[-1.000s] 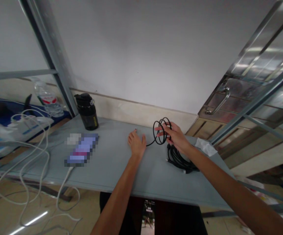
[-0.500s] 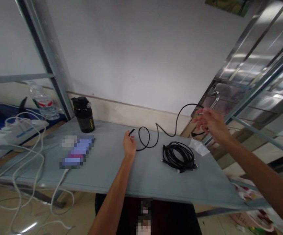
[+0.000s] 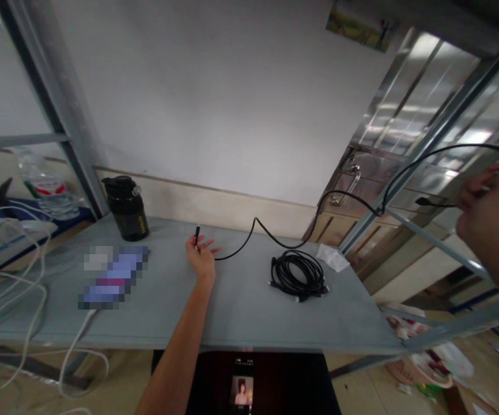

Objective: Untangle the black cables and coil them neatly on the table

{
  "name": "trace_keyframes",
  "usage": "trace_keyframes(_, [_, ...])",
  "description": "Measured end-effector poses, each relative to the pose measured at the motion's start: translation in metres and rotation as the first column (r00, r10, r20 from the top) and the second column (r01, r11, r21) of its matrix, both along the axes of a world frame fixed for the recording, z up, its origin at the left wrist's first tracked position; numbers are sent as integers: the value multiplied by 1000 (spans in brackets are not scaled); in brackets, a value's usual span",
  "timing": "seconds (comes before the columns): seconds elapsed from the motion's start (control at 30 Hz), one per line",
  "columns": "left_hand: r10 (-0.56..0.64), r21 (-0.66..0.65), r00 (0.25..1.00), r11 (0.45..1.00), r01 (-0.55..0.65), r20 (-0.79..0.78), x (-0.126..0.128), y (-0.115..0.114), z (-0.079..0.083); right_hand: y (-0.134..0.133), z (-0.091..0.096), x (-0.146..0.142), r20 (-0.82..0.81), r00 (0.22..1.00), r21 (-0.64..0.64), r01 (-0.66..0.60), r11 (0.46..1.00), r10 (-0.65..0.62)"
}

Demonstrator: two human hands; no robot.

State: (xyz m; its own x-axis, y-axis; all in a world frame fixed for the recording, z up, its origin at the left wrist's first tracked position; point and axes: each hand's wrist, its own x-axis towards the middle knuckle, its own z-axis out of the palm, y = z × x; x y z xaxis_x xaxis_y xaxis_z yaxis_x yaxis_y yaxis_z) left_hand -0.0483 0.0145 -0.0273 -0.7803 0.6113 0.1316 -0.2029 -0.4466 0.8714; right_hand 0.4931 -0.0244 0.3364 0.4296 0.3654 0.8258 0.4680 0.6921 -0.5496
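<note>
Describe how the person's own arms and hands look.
No gloves on the left hand or right hand; no sleeves on the visible forearms. Something small and dark seems to sit at the right wrist, cut off by the picture's edge.

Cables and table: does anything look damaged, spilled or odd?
The held cable bends sharply left of the coil, maybe a kink. A crumpled white scrap lies loose, like litter, near the right end of the table. No spill shows.
</note>
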Motion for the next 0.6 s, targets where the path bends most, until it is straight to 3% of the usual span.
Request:
trace_keyframes(0.1, [-50, 12, 999, 999, 49, 17, 4, 0, 2, -13, -19, -45, 77, 997, -35, -20, 999, 22])
trace_keyframes(0.2, [-99, 11, 995, 995, 99, 30, 8, -1, 1, -19, -55, -108, 183, 976, -111, -102, 989, 121])
trace_keyframes(0.3, [-142, -3, 989, 990, 143, 50, 11, -1, 0, -18, -106, -174, 243, 906, -309, -266, 913, 346])
trace_keyframes(0.4, [-170, -30, 983, 985, 173, 72, 12, -1, -1, -13, -169, -236, 291, 826, -443, -331, 833, 483])
trace_keyframes(0.47, [-182, -51, 980, 981, 186, 81, 12, -1, -2, -6, -210, -272, 455, 721, -521, -260, 813, 522])
trace_keyframes(0.6, [-219, -87, 971, 970, 227, 96, 10, 0, -3, 11, -276, -329, 720, 436, -529, -160, 833, 541])
